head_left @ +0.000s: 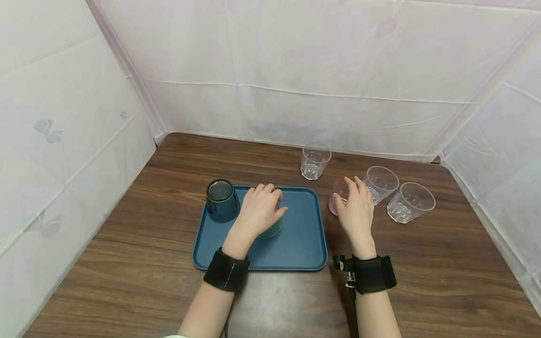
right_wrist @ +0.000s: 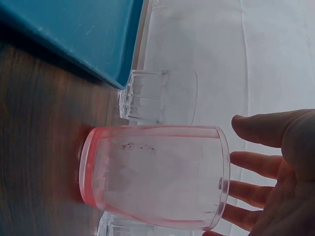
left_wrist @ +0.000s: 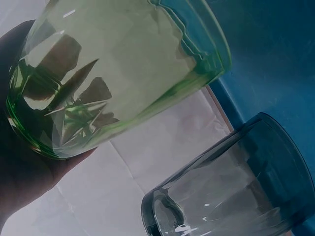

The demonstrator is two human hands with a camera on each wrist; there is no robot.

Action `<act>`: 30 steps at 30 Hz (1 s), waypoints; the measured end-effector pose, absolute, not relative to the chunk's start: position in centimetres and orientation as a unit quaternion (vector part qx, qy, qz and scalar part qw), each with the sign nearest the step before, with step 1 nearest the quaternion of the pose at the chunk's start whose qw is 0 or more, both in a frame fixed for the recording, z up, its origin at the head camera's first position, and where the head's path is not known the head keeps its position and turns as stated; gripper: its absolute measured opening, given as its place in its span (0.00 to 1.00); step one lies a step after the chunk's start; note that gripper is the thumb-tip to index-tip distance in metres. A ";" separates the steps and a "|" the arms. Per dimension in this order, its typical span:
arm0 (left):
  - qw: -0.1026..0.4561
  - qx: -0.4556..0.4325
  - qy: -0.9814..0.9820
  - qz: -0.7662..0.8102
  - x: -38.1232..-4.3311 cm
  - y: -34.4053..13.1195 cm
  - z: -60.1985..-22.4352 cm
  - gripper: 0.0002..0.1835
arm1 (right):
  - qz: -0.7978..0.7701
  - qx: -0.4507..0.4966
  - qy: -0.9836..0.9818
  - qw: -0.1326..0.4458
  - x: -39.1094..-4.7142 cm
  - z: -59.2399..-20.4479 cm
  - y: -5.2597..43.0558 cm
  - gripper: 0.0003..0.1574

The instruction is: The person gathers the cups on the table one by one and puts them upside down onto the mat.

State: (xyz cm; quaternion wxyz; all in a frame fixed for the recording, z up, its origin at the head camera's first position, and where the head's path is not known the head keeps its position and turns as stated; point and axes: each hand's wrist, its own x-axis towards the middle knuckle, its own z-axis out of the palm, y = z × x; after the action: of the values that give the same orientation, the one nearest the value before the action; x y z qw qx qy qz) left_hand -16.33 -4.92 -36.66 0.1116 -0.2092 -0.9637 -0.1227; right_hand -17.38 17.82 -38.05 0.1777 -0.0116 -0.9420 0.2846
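Observation:
Upside down on the blue tray (head_left: 302, 234), a green glass (head_left: 272, 230) sits under my left hand (head_left: 258, 209), whose fingers and thumb hold it around its base. In the left wrist view the green glass (left_wrist: 142, 64) has its rim toward the tray, and the fingers show through the base. A dark blue glass (head_left: 221, 204) stands inverted at the tray's left edge. My right hand (head_left: 357, 209) is beside an upright pink glass (head_left: 338, 195). In the right wrist view its fingers are spread, with fingertips right at the pink glass's (right_wrist: 157, 177) rim.
An upright clear glass (head_left: 315, 162) stands behind the tray near the white curtain (head_left: 262, 112). Two more clear glasses stand right of my right hand, one close (head_left: 382, 183) and one farther out (head_left: 410, 204). All are on the brown wooden table (head_left: 431, 272).

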 end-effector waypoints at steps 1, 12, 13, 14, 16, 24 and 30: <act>0.110 -0.210 -0.964 -0.122 -16.4 -4.9 -36.7 0.11 | 0.285 -0.012 -0.942 0.177 -17.4 -38.1 17.8 0.31; 0.093 -0.210 -0.967 -0.115 -16.5 -4.9 -37.3 0.15 | 0.299 -0.008 -0.937 0.178 -17.5 -38.3 18.3 0.32; 0.092 -0.209 -0.967 -0.114 -16.5 -4.9 -37.3 0.15 | 0.302 -0.008 -0.936 0.180 -17.5 -38.3 18.3 0.32; 0.092 -0.209 -0.967 -0.113 -16.5 -4.9 -37.3 0.16 | 0.304 -0.008 -0.935 0.181 -17.5 -38.3 18.4 0.33; 0.091 -0.210 -0.967 -0.113 -16.5 -4.9 -37.4 0.16 | 0.306 -0.006 -0.935 0.180 -17.6 -38.4 18.4 0.33; 0.084 -0.211 -0.968 -0.109 -16.6 -5.0 -37.5 0.16 | 0.315 -0.004 -0.932 0.180 -17.7 -38.6 18.6 0.32; 0.079 -0.211 -0.969 -0.104 -16.6 -4.8 -37.6 0.17 | 0.318 -0.005 -0.932 0.175 -17.8 -38.8 18.7 0.34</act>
State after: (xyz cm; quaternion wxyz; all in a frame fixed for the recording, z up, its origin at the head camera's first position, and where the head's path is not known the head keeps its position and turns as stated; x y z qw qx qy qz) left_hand -16.61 -4.85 -37.60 0.0793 -0.2108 -0.9687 -0.1040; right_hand -17.82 18.70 -38.81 0.1752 -0.0049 -0.9318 0.3177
